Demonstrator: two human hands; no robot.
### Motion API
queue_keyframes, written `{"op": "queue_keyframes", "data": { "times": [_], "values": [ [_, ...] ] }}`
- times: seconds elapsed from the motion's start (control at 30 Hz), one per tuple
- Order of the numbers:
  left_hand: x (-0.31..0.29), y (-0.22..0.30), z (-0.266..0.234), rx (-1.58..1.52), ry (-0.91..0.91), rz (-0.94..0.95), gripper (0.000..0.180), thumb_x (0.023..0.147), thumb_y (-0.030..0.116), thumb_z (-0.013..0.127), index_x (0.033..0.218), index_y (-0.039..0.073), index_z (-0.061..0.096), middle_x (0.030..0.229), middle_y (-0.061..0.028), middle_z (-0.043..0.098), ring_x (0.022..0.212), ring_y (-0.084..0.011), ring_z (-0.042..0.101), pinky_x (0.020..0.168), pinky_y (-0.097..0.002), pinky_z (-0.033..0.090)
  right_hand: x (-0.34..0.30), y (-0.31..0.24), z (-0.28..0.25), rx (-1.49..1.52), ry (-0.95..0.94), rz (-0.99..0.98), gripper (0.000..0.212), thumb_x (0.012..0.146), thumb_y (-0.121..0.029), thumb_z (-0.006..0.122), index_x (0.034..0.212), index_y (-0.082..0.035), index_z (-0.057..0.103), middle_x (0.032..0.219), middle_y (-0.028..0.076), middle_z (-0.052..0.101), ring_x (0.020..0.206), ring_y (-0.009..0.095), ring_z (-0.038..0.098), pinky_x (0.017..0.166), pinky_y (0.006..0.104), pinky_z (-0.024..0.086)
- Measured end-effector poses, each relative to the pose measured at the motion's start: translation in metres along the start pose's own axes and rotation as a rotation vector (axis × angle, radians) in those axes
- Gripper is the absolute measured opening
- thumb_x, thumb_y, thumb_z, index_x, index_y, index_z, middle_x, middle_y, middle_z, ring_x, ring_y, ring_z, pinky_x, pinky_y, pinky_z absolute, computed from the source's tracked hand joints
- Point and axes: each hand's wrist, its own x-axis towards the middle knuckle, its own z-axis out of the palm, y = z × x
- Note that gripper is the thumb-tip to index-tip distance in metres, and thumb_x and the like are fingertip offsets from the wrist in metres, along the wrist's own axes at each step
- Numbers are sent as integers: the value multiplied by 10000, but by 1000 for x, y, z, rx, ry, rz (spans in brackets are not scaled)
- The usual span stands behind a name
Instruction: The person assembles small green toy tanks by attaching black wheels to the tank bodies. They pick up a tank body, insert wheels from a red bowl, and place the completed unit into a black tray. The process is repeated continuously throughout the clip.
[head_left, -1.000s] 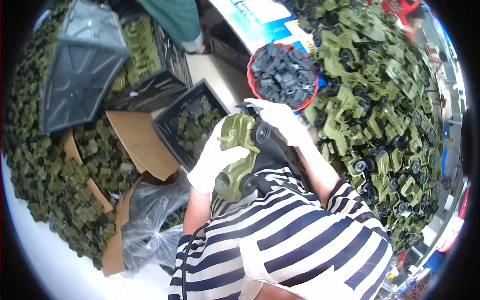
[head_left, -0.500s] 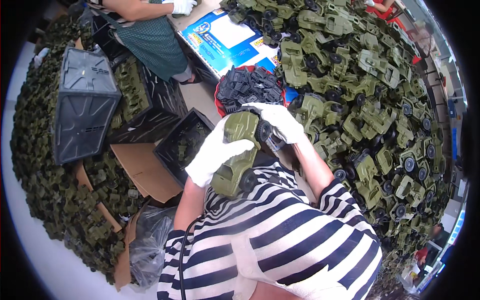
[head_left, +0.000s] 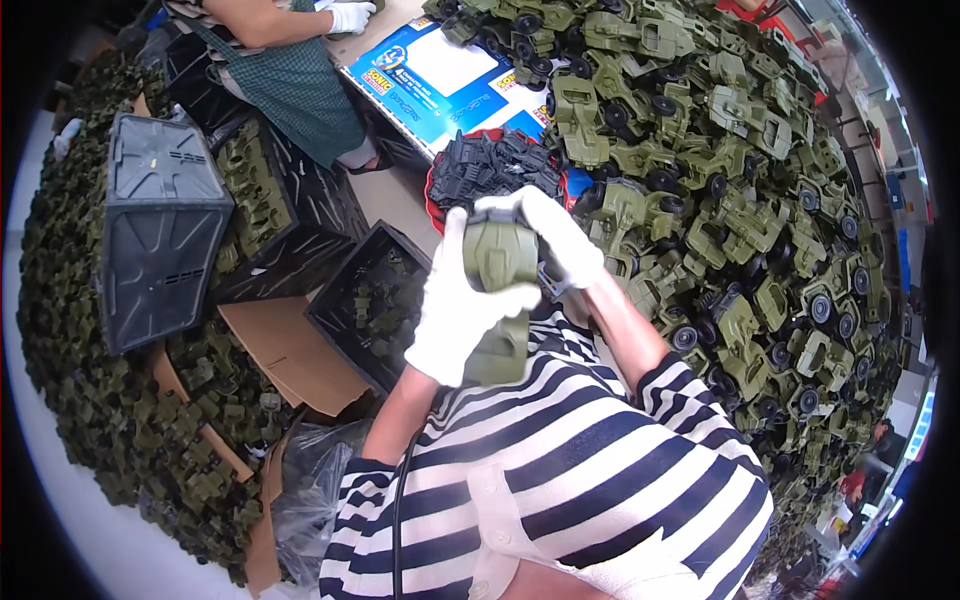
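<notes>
In front of my chest, my left hand (head_left: 462,312) in a white glove grips an olive-green toy jeep (head_left: 502,262) from its left side, thumb lying across it. The gloved fingers of my right hand (head_left: 560,238) are curled over the jeep's far end, where a small dark edge shows. What lies under those fingers is hidden. No wheels of this jeep are visible. Just beyond my hands stands a red basket (head_left: 434,205) heaped with dark grey plastic parts (head_left: 495,170).
A large pile of green toy vehicles (head_left: 735,225) rises on my right. To the left are a black crate (head_left: 340,290), a grey crate (head_left: 165,240), cardboard flaps (head_left: 290,350) and heaps of small green parts (head_left: 110,430). A gloved co-worker's hand (head_left: 352,17) is beyond a blue printed box (head_left: 430,85).
The jeep has turned in my hands from slanted, with dark wheels showing on its right side, to nearly straight with its wheels out of sight. My left hand shifted right and up.
</notes>
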Motion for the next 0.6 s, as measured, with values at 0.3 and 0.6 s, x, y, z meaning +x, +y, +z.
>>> {"op": "queue_keyframes", "data": {
  "times": [0.3, 0.6],
  "values": [
    [3, -22, -15, -232, 36, 339, 1118, 678, 748, 712, 1410, -29, 378, 1335, -144, 501, 1223, -233, 526, 1035, -352, 423, -20, -3, 40, -771, 52, -292, 430, 935, -243, 583, 1282, 8, 547, 1255, 123, 596, 1226, 228, 533, 1043, 372, 410],
    [-2, -28, -24, -80, 303, 514, 666, 790, 475, 759, 1190, -12, 544, 1072, -150, 618, 958, -270, 651, 852, -356, 516, -14, 29, 69, -777, 155, -468, 350, 901, -166, 591, 1207, 5, 574, 1128, 170, 605, 1026, 281, 615, 915, 379, 478]
  ]
}}
